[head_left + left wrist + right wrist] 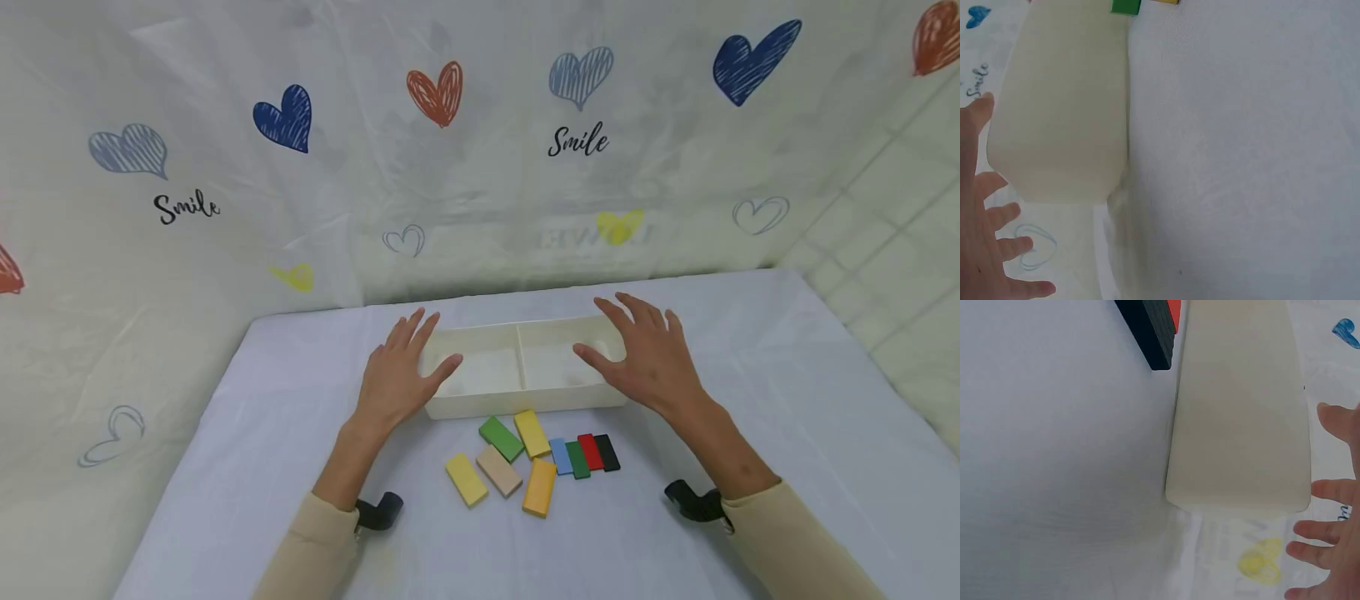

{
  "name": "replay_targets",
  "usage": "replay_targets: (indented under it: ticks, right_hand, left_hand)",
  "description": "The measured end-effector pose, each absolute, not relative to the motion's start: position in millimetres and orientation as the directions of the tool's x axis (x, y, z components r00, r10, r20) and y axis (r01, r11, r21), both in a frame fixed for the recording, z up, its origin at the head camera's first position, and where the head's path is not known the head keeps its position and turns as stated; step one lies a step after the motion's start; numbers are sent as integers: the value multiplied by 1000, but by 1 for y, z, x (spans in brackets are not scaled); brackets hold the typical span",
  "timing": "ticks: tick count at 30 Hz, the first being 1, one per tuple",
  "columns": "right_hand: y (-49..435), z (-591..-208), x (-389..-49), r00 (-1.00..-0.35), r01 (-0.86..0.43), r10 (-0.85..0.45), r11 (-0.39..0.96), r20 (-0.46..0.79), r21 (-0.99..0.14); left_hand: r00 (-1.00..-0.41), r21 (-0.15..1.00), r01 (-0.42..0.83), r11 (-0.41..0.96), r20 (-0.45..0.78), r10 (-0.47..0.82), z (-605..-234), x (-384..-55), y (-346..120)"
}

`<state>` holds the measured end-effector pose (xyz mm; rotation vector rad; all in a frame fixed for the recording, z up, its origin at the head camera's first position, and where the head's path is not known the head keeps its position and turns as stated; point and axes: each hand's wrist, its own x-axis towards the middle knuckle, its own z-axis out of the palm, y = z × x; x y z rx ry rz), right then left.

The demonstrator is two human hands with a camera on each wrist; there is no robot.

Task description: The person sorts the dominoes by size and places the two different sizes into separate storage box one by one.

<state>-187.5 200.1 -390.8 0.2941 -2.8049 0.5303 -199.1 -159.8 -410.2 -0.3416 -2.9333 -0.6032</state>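
Behind, heart-printed sheet; below, white-clothed table; left grip, right grip each splayed apart by white tray.

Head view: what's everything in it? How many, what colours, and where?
Table: one, white-covered, centre
Backdrop: one, whitish, behind table
Hearts: many, blue, red, yellow, on backdrop
"Smile" words: two, black, on backdrop
Grid-lined surface: one, pale, right edge
Tray: one, cream, on table
Blocks: nine; two yellow, two green, one each tan, orange, blue, red, black; nearer than tray
Sleeves: two, beige, forearms
Wrist devices: two, black, at wrists
Left hand: one, bare, near tray's left end
Right hand: one, bare, near tray's right end
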Motion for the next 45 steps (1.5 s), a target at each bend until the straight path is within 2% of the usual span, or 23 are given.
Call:
replay_targets:
  ticks: [8,23,32,45]
  right_hand:
    - [208,-394,-182,-916,-289,-132,873,378,-393]
    - [215,-393,-170,-916,-303,-117,829,384,-469]
    - [213,-393,-162,-924,-303,-123,813,362,-497]
    - [215,-387,-153,-955,-267,-134,781,265,-565]
  left_hand:
    - [-968,450,249,857,148,203,-412,-201,-165]
    - [-974,617,203,761,47,222,-416,-202,-171]
    - [-970,665,194,721,19,243,-418,-200,-173]
    - [-960,689,209,694,8,281,-421,-200,-178]
